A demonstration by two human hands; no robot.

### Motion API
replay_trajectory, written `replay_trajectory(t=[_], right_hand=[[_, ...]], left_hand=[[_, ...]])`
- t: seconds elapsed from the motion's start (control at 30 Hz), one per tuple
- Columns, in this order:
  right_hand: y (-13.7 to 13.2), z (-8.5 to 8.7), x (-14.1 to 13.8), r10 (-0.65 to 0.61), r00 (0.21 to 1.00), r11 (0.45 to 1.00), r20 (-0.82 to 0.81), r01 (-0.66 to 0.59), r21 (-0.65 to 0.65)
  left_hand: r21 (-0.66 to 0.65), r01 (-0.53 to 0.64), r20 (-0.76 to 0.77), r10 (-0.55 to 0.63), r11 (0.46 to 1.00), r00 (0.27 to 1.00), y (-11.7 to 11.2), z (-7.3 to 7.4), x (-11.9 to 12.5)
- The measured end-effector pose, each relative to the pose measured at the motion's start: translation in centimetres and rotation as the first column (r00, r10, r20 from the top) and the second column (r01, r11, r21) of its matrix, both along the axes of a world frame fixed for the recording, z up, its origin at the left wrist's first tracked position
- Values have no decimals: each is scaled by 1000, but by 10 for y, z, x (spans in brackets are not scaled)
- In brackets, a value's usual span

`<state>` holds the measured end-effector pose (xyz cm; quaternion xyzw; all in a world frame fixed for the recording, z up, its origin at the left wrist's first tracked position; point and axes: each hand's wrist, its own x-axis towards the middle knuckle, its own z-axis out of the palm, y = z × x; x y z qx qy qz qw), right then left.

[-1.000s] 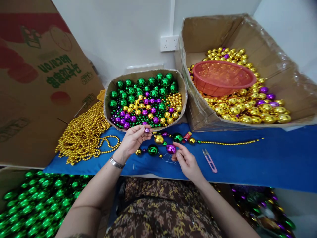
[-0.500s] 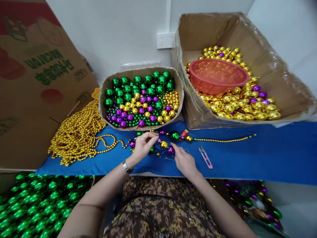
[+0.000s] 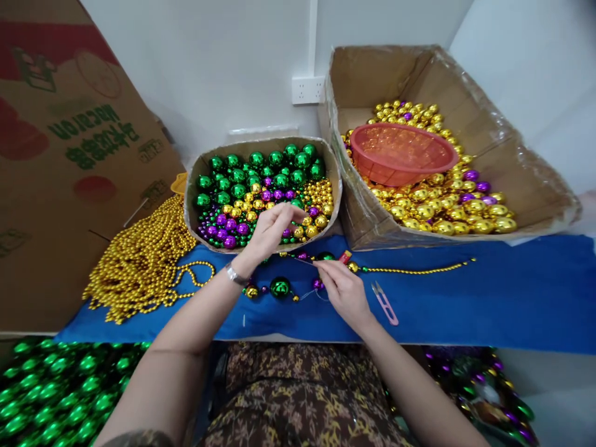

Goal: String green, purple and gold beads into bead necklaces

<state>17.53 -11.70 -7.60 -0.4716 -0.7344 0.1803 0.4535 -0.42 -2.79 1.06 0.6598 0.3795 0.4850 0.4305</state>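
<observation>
My left hand (image 3: 271,231) reaches over the front rim of a small cardboard box (image 3: 193,214) filled with green, gold and purple balls, its fingers pinched among the beads there. My right hand (image 3: 342,287) rests on the blue table cover (image 3: 488,298), fingers pinched on a thin thread or needle of a part-strung bead strand (image 3: 280,288). That strand has a large green ball, small gold and purple beads, and runs right into a thin gold bead chain (image 3: 414,270).
Pink thread snips (image 3: 384,302) lie just right of my right hand. A big carton (image 3: 507,143) of gold balls holds a red plastic basket (image 3: 401,153). A heap of gold bead strings (image 3: 139,261) lies left. Green balls (image 3: 51,397) fill a bin below.
My left hand rose from the strand on the cloth and moved into the small box of beads. My right hand shifted slightly, keeping its pinch at the strand's end.
</observation>
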Motion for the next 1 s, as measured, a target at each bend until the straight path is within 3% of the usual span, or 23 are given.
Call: replay_trajectory(t=[0.07, 0.13, 0.2, 0.27, 0.33, 0.4, 0.47, 0.5, 0.53, 0.6, 0.67, 0.8, 1.0], right_hand=[[0, -2, 3, -4, 1000, 1000, -4, 4, -2], [-2, -2, 4, 25, 1000, 999, -17, -26, -40], [-3, -3, 3, 50, 997, 993, -51, -55, -109], [-5, -4, 3, 46, 995, 983, -92, -61, -170], [-7, -4, 3, 44, 991, 976, -124, -69, -204], [-10, -5, 4, 41, 989, 973, -143, -72, -217], [-12, -5, 5, 30, 988, 971, -150, -64, -232], [-14, -6, 6, 24, 989, 970, -144, -58, -234], [-14, -6, 6, 21, 991, 972, -133, -51, -230], [-16, -6, 7, 28, 995, 979, -91, -46, -200], [-17, -6, 6, 44, 998, 987, -44, -50, -150], [-18, -6, 4, 65, 998, 994, 21, -63, -86], [-20, -9, 4, 54, 995, 997, 88, -49, -62]], left_hand=[[160, -46, -316, 95, 986, 944, 36, -12, 0], [276, 56, -639, 140, 959, 756, 65, -23, 2], [310, 147, -819, 186, 939, 542, 84, -33, 7], [310, 177, -880, 211, 934, 425, 94, -38, 10], [307, 143, -866, 214, 941, 453, 96, -38, 12], [296, 27, -748, 214, 955, 629, 91, -35, 9], [178, -132, -456, 200, 975, 867, 79, -29, 5], [52, -168, -251, 176, 984, 952, 70, -26, 2], [-97, -154, -36, 151, 983, 988, 61, -24, -1], [-352, -20, 311, 137, 936, 940, 38, -21, -6], [-486, 89, 476, 178, 869, 861, 17, -21, -10], [-574, 116, 533, 262, 811, 805, -10, -24, -12], [-603, 146, 563, 289, 784, 774, -18, -26, -12]])
